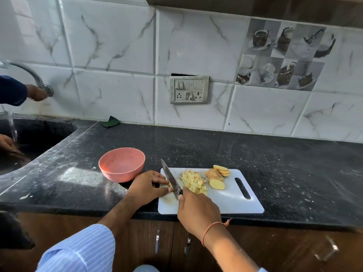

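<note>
A white cutting board point(231, 201) lies at the counter's front edge. My right hand point(198, 211) grips the handle of a kitchen knife point(170, 178), whose blade points away from me over the board's left end. My left hand point(147, 186) pinches a small potato piece point(170, 186) against the board, right beside the blade. A heap of diced potato point(193, 182) sits mid-board. Several potato slices point(218, 176) lie behind and to the right of the heap.
An empty pink bowl point(121, 163) stands on the black counter point(284, 169) left of the board. A sink point(33, 140) is at far left, where another person's hands point(37, 93) are at the running tap. A green scrub pad point(111, 121) lies by the wall.
</note>
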### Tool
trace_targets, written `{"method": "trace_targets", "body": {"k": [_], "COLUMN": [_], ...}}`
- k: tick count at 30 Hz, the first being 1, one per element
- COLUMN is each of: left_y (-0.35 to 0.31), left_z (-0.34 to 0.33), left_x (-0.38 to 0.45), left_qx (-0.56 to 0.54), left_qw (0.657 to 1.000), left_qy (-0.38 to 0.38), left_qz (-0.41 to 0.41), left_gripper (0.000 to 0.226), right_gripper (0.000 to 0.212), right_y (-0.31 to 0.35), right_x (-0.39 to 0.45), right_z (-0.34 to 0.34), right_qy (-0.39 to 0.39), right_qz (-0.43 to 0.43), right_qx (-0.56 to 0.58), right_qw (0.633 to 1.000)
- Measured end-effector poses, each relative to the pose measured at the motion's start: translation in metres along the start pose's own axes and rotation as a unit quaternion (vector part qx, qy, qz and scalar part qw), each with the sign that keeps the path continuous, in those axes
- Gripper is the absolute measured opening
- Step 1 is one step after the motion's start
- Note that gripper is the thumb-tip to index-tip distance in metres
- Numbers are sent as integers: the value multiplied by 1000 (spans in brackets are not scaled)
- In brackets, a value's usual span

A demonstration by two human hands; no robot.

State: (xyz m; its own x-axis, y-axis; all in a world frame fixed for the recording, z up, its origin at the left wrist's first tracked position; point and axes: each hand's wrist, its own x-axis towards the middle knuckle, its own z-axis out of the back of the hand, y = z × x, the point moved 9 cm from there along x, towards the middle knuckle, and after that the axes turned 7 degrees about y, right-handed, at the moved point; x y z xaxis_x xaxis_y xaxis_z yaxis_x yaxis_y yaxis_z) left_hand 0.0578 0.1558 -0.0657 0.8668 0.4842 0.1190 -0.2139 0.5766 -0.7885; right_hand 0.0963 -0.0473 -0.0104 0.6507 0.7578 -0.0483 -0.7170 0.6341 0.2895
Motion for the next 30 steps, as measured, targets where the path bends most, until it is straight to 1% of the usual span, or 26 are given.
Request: {"method": "trace_targets", "body": {"k": [4, 7, 11, 15, 18, 21, 23, 25, 27, 30], "left_y": [0, -1, -3, -6, -6, -5, -6, -8, -6, -5], "left_z": [0, 0, 0, 2, 2, 2, 3, 3, 4, 6], "left_x": [0, 0, 0, -3, -3, -4, -4, -5, -5, -6], "left_qx": [-3, 1, 7, 12, 12, 13, 22, 26, 17, 6], "left_qw": [1000, 1000, 1000, 1000, 1000, 1000, 1000, 1000, 1000, 999], "left_qy": [-3, -1, 5, -1, -4, -1, 3, 2, -8, -41], "left_qz": [-2, 0, 1, 2, 1, 9, 15, 17, 22, 24], "left_gripper": [24, 24, 26, 26, 28, 31, 32, 31, 26, 15], "right_gripper": [30, 29, 35, 41, 37, 32, 30, 32, 38, 40], "right_y": [6, 5, -3, -8, -19, -40, -55, -70, -80, -90], "right_x": [7, -7, -24, -14, 1, 19, 29, 35, 37, 38], "right_z": [-2, -4, -2, 1, -1, 2, 1, -3, -6, -9], "right_qy": [6, 0, -6, -14, -10, 9, 36, 61, 76, 75], "right_qz": [-2, 11, 19, 13, 6, 11, 9, -1, -6, -3], "right_qx": [-3, -13, -39, -14, 59, 178, 281, 377, 431, 480], "right_qw": [1000, 1000, 999, 1000, 998, 984, 959, 924, 899, 874]}}
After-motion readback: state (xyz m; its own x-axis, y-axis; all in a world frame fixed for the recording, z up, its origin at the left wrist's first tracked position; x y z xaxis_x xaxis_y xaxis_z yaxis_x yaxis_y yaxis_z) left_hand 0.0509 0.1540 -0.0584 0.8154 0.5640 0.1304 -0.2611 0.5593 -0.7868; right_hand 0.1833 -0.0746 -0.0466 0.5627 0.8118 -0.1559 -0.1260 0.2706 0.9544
